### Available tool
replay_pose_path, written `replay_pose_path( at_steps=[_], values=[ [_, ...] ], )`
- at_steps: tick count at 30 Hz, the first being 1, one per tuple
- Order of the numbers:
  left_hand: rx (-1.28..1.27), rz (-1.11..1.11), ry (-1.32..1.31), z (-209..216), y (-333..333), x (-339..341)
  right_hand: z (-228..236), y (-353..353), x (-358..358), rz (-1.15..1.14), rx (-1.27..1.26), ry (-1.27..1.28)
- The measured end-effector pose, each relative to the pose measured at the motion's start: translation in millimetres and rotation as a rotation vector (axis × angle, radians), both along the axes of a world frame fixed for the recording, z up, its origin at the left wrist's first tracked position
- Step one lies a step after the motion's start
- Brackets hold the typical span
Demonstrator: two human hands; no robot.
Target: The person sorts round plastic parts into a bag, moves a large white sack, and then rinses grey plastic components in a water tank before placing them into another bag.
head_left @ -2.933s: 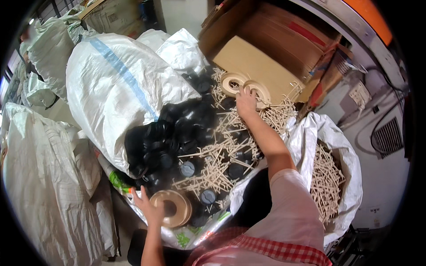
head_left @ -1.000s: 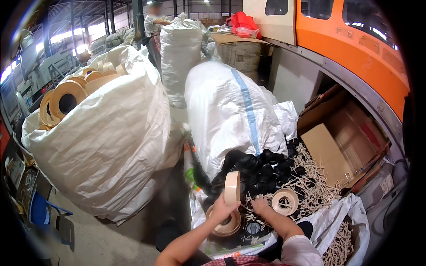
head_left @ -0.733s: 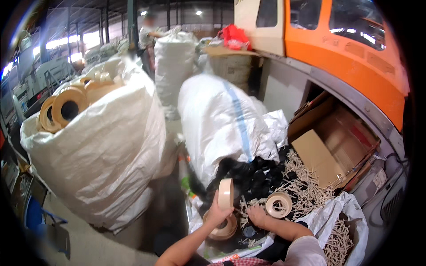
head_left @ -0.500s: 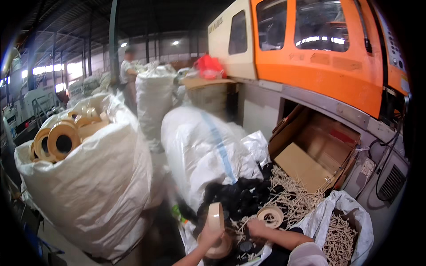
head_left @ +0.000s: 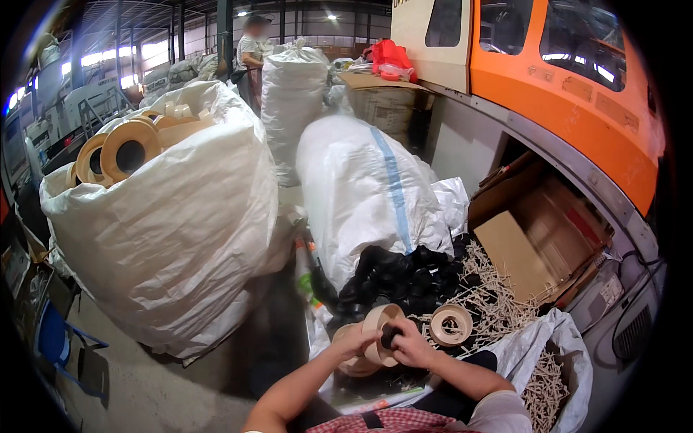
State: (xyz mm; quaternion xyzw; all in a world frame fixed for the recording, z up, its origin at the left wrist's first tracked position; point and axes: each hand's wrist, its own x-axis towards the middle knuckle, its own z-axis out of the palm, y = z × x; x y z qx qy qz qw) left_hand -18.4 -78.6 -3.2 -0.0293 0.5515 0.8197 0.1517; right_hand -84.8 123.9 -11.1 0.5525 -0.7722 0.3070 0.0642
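Both hands are at one beige ring (head_left: 381,316), which is tilted up on its rim in front of the person's lap. The left hand (head_left: 351,341) is partly curled round the ring's left side, fingers against the wall and the grip about as narrow as that wall. The right hand (head_left: 413,347) is bent in at the ring's right side, its fingers drawn together at a black piece (head_left: 389,335) that shows in the ring's opening; whether it pinches that piece or only touches it, I cannot tell. A lower ring (head_left: 355,368) lies below the left hand, partly covered by it, and another ring (head_left: 437,328) lies flat just beside the right hand, among the beige sticks (head_left: 498,283). Ahead of the hands, black parts (head_left: 393,278) are heaped against a bulging white sack (head_left: 354,195) with a blue stripe, which closes off the far side. On the right, the edge is made by a cardboard box (head_left: 516,252) and, nearer, by the rim of a white sack of sticks (head_left: 534,333). On the left, the plastic sheet's edge (head_left: 303,283) bounds the heap; beyond it, a shadowed strip of floor (head_left: 271,339) gives room beside the left forearm, as far as a large white sack (head_left: 173,238) filled with rings.
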Motion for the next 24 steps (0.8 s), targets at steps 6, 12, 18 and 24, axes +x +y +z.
replay_pose_path(
  at_steps=[6,12,18,24],
  values=[
    [-0.290,-0.063,0.153,0,13,5,-16,-9,7,-0.379,0.086,-0.672],
    [-0.562,0.118,0.432,-13,20,7,-6,-18,3,-0.501,-0.295,-1.618],
    [-0.447,0.071,0.412,-25,19,9,-40,-4,-20,-0.246,0.003,-1.061],
    [-0.648,0.108,0.368,-28,24,8,-35,-4,9,-0.268,-0.137,-0.988]
  ],
)
